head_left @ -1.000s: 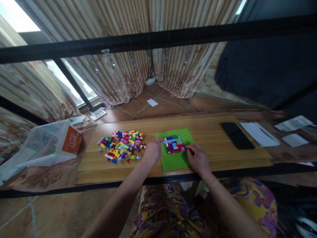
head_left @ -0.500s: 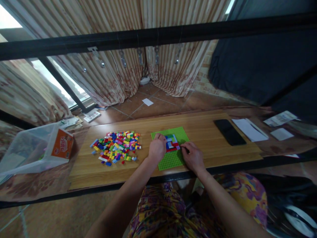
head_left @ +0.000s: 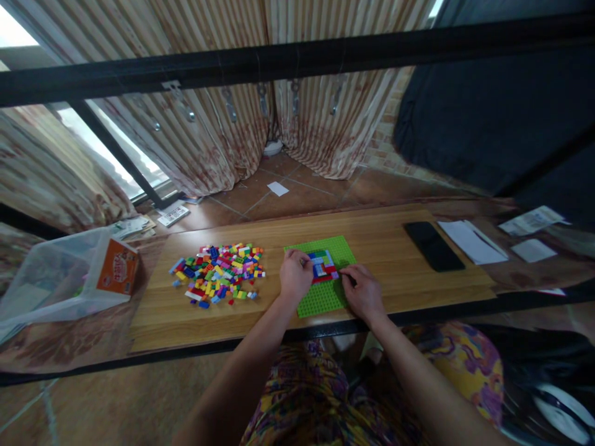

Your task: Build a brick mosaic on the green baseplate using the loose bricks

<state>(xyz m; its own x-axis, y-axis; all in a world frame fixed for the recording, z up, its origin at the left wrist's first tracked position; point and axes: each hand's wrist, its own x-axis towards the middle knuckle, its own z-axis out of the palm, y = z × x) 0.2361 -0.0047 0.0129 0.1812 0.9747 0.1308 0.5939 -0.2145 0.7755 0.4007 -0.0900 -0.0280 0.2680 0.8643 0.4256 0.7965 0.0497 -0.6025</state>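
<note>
A green studded baseplate [head_left: 325, 301] lies on the wooden board, bearing a low block of joined toy bricks [head_left: 324, 266] in blue, red, green and light blue. My left hand [head_left: 296, 272] is at the left side of these bricks, its fingers pinched together; whatever is between them is too small to make out. At the right edge of the bricks, my right hand [head_left: 362, 290] rests over the baseplate with its fingers curled and thumb and forefinger close together. What it may hold is hidden.
Loose toy bricks [head_left: 218, 275] are heaped on the wooden board [head_left: 158, 310] to the left. Beyond them stands a clear plastic bin [head_left: 56, 266] with an orange label. A black phone [head_left: 433, 246] and white papers [head_left: 469, 241] lie to the right. A black bar [head_left: 297, 59] crosses above.
My left hand has shifted very slightly, its fingertips still at the left of the bricks. My right hand stays nearly in place. The view has tilted a little.
</note>
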